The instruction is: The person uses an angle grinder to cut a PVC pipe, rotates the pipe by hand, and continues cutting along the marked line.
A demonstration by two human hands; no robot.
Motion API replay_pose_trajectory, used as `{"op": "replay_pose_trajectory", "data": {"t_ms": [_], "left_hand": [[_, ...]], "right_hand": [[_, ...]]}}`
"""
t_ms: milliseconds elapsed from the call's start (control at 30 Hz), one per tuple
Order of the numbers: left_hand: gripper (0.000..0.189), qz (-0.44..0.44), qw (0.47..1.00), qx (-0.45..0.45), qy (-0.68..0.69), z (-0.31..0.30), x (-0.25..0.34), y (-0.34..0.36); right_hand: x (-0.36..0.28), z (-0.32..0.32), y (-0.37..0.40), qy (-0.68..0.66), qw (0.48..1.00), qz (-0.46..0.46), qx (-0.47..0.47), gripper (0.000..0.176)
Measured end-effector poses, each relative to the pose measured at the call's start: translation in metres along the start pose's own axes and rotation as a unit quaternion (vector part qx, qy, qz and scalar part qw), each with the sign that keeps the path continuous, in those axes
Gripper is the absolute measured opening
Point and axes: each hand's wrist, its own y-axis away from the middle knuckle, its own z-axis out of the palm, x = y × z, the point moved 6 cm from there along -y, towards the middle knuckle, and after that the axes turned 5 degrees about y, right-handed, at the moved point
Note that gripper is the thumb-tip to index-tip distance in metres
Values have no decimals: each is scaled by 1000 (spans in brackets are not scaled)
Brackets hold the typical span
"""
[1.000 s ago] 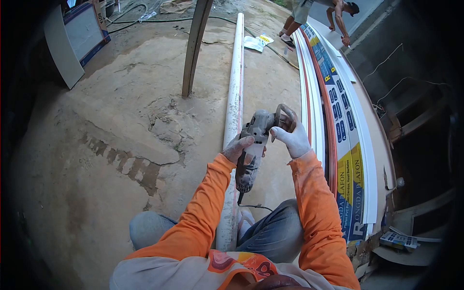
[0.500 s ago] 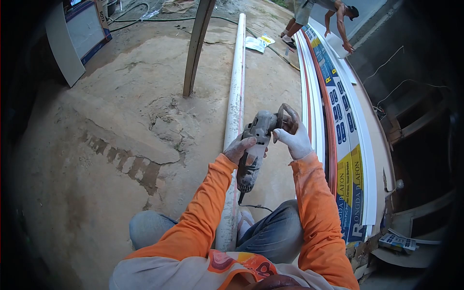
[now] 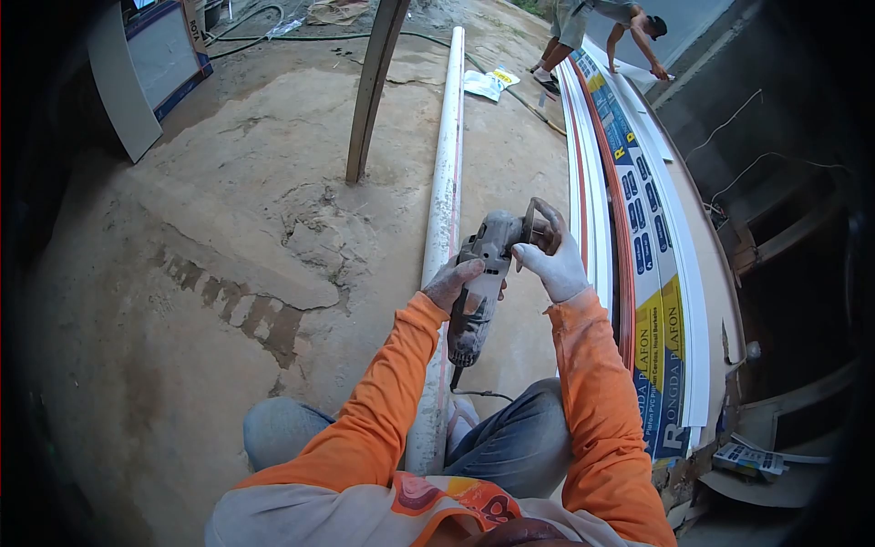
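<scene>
A dusty grey angle grinder (image 3: 476,305) is held in front of me, its head up and its cord end pointing down. My left hand (image 3: 450,283) is wrapped around the grinder's body, thumb across the upper side. At the head, my right hand (image 3: 558,272), in a whitish glove or coating, grips the disc (image 3: 528,226) by its edge; some fingertips are hidden behind it. A long white pipe (image 3: 441,223) lies on the ground beneath, running away from me between my legs. The black cord (image 3: 488,393) trails beside my foot.
Long packaged ceiling panels (image 3: 670,310) and reddish strips (image 3: 609,173) lie along the right. Another person (image 3: 583,27) bends over the panels' far end. A metal post (image 3: 372,100) stands ahead, near a white-and-yellow bag (image 3: 490,84) and a hose (image 3: 319,38).
The grinder and both my hands stay almost still. At the far right, the other person's hands have shifted along a white sheet, lifting or moving it.
</scene>
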Motion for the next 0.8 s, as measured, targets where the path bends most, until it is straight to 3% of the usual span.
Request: {"op": "replay_pose_trajectory", "data": {"t_ms": [200, 267, 367, 600, 667, 800], "left_hand": [[69, 4, 999, 13, -48, 0, 1, 2], [71, -23, 989, 8, 144, 7, -2, 2], [71, -88, 977, -43, 187, 12, -10, 4], [68, -66, 982, -59, 164, 18, -10, 6], [68, -65, 985, -9, 161, 13, -11, 5], [67, -54, 984, -9, 170, 9, -17, 3]], "right_hand": [[2, 1, 0, -60, 998, -7, -27, 87], [6, 1, 1, -70, 997, 24, -33, 88], [12, -1, 1, -54, 997, 17, -53, 88], [18, 0, 6, -40, 992, 22, -115, 87], [13, 2, 8, -35, 991, 24, -123, 89], [10, 3, 9, -26, 991, 35, -127, 86]]}}
